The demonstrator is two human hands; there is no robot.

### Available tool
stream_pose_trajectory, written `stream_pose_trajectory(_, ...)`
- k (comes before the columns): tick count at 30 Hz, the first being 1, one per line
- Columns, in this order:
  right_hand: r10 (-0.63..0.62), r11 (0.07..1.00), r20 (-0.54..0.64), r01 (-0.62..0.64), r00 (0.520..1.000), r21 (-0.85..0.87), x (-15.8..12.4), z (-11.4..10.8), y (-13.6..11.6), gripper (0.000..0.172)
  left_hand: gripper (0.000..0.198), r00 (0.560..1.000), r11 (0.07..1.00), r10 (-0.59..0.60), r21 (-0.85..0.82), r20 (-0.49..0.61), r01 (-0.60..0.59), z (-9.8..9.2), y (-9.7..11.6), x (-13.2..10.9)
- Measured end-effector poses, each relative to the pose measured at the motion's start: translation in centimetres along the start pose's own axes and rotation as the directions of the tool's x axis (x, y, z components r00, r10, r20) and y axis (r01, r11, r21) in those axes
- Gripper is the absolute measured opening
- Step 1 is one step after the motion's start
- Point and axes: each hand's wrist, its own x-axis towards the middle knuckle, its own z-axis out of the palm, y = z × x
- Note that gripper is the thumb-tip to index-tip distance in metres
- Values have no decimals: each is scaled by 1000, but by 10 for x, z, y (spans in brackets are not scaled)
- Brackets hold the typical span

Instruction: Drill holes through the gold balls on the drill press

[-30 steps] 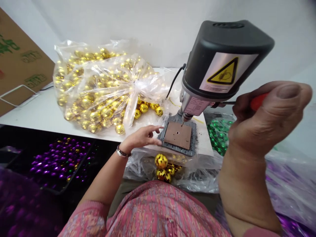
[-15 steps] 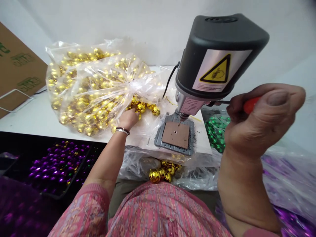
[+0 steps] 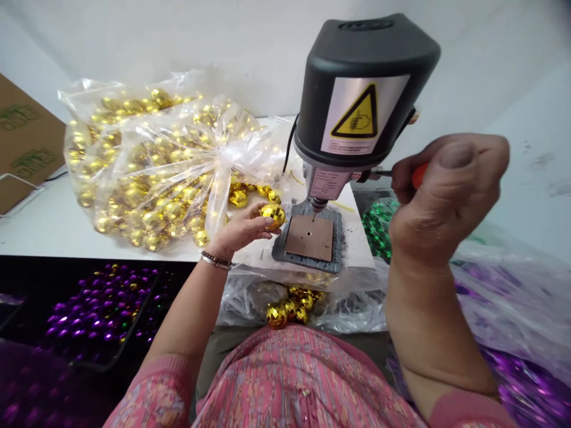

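Note:
My left hand pinches a gold faceted ball just left of the drill press base, whose brown pad has a small hole under the bit. Behind my left hand lies a clear plastic bag of gold balls. My right hand is closed round the red-knobbed lever of the black drill press head, on its right side.
A black tray of purple balls sits low on the left. Green balls lie right of the press. A few gold balls rest in plastic under the table edge. A cardboard box stands far left. Purple balls in plastic lie at lower right.
My left hand left the press base, reached into the bag's mouth, and has come back towards the base with a gold ball. My right hand stays on the lever.

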Motion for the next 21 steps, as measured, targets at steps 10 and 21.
stream_pose_trajectory(10,332,936,134,-344,934,71,67,17,11,31,57,994,922,105,376,-8,-94,48,-12,20)
stream_pose_trajectory(21,331,927,198,-357,923,113,70,17,12,36,62,989,763,141,641,-44,-80,64,-18,28)
